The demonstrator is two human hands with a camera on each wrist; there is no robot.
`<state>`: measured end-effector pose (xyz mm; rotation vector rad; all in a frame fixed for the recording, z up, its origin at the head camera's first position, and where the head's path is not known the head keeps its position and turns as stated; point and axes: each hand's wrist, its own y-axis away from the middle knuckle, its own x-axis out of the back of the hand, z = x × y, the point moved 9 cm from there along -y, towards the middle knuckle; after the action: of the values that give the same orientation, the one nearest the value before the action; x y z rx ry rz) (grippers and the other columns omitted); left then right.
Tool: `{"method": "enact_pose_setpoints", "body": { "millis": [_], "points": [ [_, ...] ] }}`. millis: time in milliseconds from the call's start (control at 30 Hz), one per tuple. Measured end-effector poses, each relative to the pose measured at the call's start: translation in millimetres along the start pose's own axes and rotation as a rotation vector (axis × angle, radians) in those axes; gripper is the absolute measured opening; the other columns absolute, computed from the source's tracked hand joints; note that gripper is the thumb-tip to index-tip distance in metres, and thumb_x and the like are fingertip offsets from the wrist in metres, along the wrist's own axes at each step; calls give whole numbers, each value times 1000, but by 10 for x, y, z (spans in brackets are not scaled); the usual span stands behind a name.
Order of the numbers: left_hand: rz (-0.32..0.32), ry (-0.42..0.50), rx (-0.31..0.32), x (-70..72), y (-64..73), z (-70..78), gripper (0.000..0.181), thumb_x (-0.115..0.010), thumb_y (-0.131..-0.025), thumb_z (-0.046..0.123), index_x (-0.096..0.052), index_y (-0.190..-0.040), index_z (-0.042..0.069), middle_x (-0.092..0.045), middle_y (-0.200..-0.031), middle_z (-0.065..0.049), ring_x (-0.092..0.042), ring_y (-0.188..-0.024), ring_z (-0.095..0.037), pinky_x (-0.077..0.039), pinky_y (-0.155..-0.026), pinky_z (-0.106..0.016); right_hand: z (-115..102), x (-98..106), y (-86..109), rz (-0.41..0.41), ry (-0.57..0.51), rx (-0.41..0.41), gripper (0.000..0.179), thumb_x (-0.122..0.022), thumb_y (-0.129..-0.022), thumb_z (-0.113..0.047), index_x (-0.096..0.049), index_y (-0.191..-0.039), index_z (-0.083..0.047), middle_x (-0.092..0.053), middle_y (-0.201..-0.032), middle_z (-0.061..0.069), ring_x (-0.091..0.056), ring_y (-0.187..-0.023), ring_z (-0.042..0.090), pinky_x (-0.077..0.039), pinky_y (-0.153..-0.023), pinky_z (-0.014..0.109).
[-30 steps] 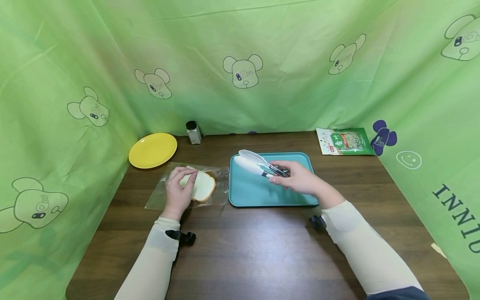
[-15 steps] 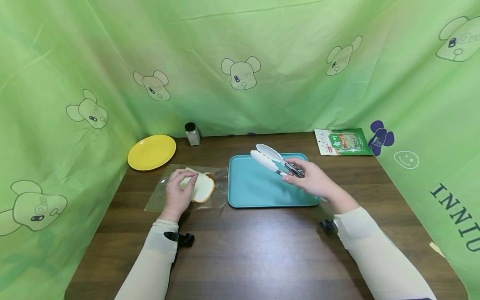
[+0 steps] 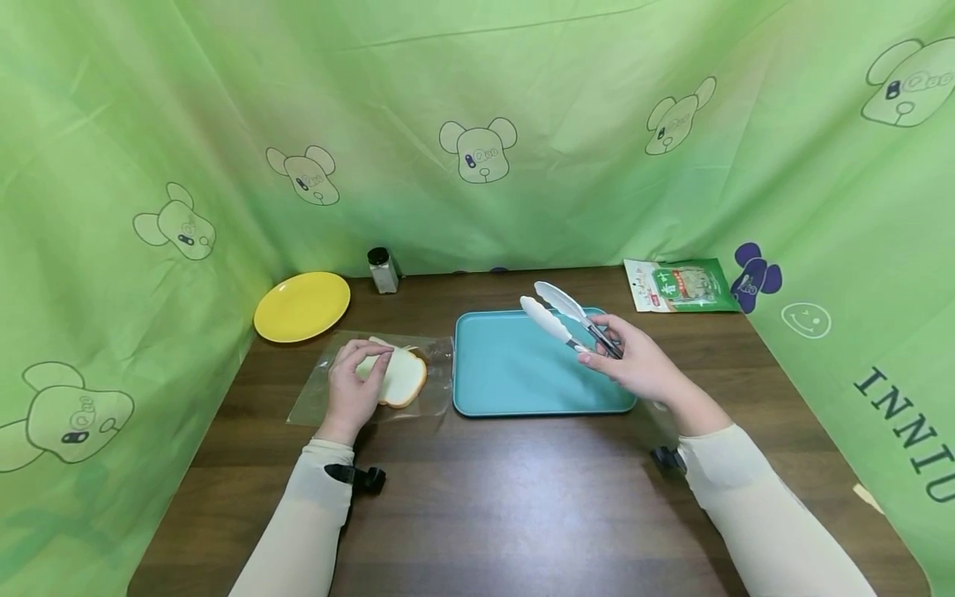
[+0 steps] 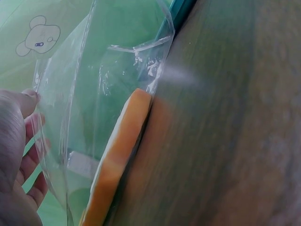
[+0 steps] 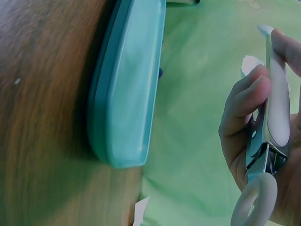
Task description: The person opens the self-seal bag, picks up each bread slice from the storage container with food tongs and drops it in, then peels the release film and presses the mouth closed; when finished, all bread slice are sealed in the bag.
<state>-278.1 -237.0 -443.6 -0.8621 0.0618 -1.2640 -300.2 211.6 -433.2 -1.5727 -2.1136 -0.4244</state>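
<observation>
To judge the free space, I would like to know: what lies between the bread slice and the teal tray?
A stretch of the clear bag lies between the bread slice and the teal tray, as the head view shows.

Long off-white sleeves [image 3: 302, 522] are worn above the bare left hand [image 3: 354, 390] and right hand [image 3: 637, 361]. By each cuff a small black block [image 3: 371, 480] is mounted, the left on a black strap [image 3: 339, 473].

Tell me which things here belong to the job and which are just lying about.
Seemingly in use:
tongs, in the right grip
clear bag, in the left grip
bread slice, at the bag
teal tray, below the tongs

Probably just lying about:
yellow plate
black-capped jar
green-and-white packet
</observation>
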Motion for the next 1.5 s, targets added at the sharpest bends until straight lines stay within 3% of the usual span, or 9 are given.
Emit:
{"method": "enact_pose_setpoints", "body": {
  "millis": [167, 400, 600, 1000, 1300, 1500],
  "points": [
    [-1, -6, 10, 2, -1, 4, 9, -74, -99, 11, -80, -105, 9, -68, -109, -4, -60, -112, -25, -43, -100, -38, 71, 77, 58, 39, 51, -6, 70, -80, -95, -37, -48, -150, -6, -59, -98, 9, -56, -89, 22, -48, -69, 27],
    [-7, -7, 25, -2, 6, -26, 9, -74, -99, 11, -80, -105, 9, -68, -109, -3, -59, -113, -24, -42, -101, -39, 118, 215, 158, 126, 0, 2, 68, -84, -92, -35, -55, -146, -6, -64, -99, 11, -60, -88, 18, -52, -70, 23],
    [-4, -7, 23, -3, 12, -9, 8, -74, -99, 9, -80, -104, 8, -68, -109, -4, -60, -112, -24, -42, -100, -36, 223, 334, 233, 187, 66, -52, 73, -82, -92, -44, -56, -149, -7, -72, -108, 10, -66, -99, 22, -54, -75, 19],
    [-6, -4, 29, -8, 22, -33, 7, -75, -99, 9, -80, -103, 9, -68, -108, -2, -60, -112, -23, -43, -100, -35, 282, 558, 320, 295, 155, -48, 66, -84, -91, -43, -62, -140, -4, -73, -103, 11, -63, -80, 16, -50, -63, 24],
    [-11, -5, 28, -8, 18, -18, 8, -74, -99, 9, -80, -104, 9, -68, -109, -3, -60, -111, -24, -43, -100, -33, 493, 649, 329, 317, 225, -100, 70, -80, -92, -49, -60, -141, -4, -72, -106, 15, -64, -90, 24, -51, -72, 28],
    [-12, -1, 31, -7, 22, -30, 7, -74, -99, 8, -80, -103, 9, -68, -109, -2, -60, -112, -23, -42, -101, -33, 615, 723, 351, 297, 258, -142, 75, -76, -94, -52, -56, -145, -1, -70, -114, 22, -65, -98, 32, -51, -79, 38]
  ]
}}
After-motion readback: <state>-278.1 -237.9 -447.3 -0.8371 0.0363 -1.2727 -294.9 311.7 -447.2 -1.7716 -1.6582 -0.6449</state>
